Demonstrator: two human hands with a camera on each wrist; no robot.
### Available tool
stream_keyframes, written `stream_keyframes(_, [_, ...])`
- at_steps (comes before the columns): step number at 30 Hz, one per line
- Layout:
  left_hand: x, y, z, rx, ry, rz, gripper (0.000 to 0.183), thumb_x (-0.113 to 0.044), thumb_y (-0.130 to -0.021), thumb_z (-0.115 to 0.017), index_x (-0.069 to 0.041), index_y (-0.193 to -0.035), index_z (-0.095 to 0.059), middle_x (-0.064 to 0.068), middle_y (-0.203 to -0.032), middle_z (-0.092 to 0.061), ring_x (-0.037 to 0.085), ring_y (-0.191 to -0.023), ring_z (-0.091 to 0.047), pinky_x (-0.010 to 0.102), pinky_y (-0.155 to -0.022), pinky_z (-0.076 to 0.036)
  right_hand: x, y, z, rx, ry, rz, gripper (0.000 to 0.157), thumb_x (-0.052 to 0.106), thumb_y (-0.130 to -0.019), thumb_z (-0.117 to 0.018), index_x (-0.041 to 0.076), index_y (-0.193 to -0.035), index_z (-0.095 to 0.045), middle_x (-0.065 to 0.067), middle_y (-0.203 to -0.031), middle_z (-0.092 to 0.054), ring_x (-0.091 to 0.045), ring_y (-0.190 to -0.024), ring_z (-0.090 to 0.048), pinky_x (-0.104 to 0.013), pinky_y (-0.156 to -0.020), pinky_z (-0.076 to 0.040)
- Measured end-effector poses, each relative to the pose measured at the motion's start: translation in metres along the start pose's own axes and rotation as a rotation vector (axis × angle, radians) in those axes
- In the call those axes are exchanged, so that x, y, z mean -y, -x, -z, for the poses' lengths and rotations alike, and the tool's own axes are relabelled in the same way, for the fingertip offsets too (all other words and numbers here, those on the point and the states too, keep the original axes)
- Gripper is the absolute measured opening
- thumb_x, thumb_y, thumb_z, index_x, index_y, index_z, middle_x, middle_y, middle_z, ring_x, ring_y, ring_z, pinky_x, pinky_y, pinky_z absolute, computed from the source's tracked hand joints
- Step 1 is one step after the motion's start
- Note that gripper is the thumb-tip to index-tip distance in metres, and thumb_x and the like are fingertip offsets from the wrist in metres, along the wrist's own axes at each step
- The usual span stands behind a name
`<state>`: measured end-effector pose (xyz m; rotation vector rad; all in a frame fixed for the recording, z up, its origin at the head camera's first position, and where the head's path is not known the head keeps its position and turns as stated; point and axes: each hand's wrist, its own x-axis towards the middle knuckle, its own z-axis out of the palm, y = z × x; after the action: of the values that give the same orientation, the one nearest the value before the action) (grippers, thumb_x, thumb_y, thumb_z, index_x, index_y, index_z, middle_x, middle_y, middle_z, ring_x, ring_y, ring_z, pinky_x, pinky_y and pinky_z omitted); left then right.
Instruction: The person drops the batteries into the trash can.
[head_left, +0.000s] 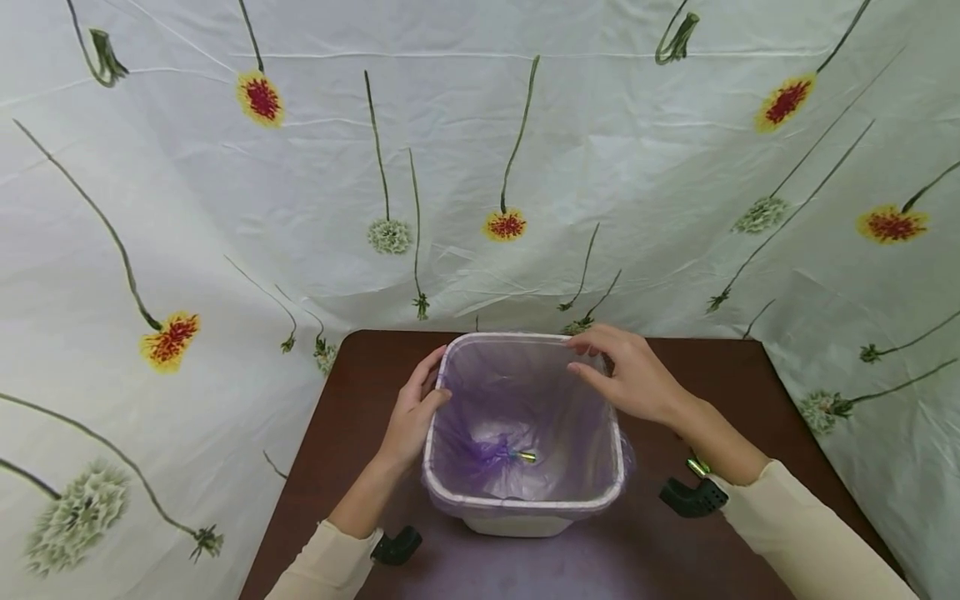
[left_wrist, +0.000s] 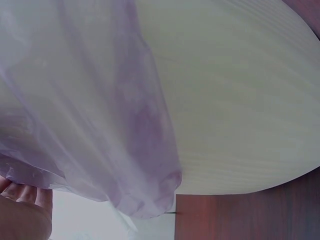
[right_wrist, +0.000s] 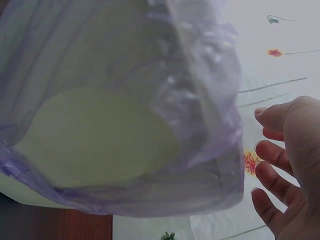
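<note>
A white waste bin [head_left: 517,527] stands upright on the table, lined with a thin purple bin bag [head_left: 517,375] folded out over its rim. The bag's loose edge hangs down outside the wall, as the left wrist view shows with the bag [left_wrist: 145,125] over the pale bin [left_wrist: 240,100]. My left hand [head_left: 412,412] grips the left side of the rim, thumb on top, fingers outside. At the back right corner is my right hand [head_left: 626,371], fingers loosely bent; in the right wrist view that hand [right_wrist: 295,170] appears apart from the bag [right_wrist: 210,110].
A small shiny green-gold piece [head_left: 527,457] shows near bunched purple film at the bin's bottom. The dark brown table [head_left: 705,375] has a flower-print white cloth [head_left: 450,150] behind and at both sides. Black wrist devices [head_left: 693,497] are on both wrists.
</note>
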<state>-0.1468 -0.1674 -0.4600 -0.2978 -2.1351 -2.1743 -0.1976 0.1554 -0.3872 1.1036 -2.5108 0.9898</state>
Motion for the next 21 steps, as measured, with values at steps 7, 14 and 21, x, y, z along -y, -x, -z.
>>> stream_keyframes(7, [0.001,0.0,-0.001,-0.002,0.006,0.003,0.064,0.008,-0.097,-0.045,-0.001,-0.159,-0.034,0.019,-0.158,-0.04,0.033,-0.142,-0.041,0.022,-0.098,-0.046,-0.005,0.012,0.009,-0.015,0.015,-0.03,0.025,0.012,-0.093,-0.078,0.006,-0.117,-0.073,-0.004,-0.103,-0.069,-0.022,-0.09,-0.062,-0.045,-0.073,-0.052])
stream_keyframes(14, [0.002,-0.001,-0.001,0.006,0.038,-0.005,0.063,0.008,-0.098,-0.045,-0.001,-0.159,-0.033,0.02,-0.157,-0.041,0.032,-0.141,-0.042,0.024,-0.099,-0.046,-0.012,0.022,0.012,-0.06,0.028,-0.05,0.025,0.008,-0.091,-0.079,0.004,-0.115,-0.073,-0.003,-0.103,-0.07,-0.023,-0.09,-0.066,-0.046,-0.074,-0.054])
stream_keyframes(21, [0.002,0.0,-0.002,-0.003,0.053,-0.01,0.063,0.008,-0.097,-0.045,0.0,-0.159,-0.033,0.019,-0.158,-0.04,0.034,-0.141,-0.041,0.023,-0.1,-0.045,-0.014,0.034,0.012,-0.094,0.045,-0.074,0.024,0.006,-0.09,-0.079,0.006,-0.114,-0.074,-0.001,-0.101,-0.07,-0.021,-0.09,-0.065,-0.041,-0.074,-0.052])
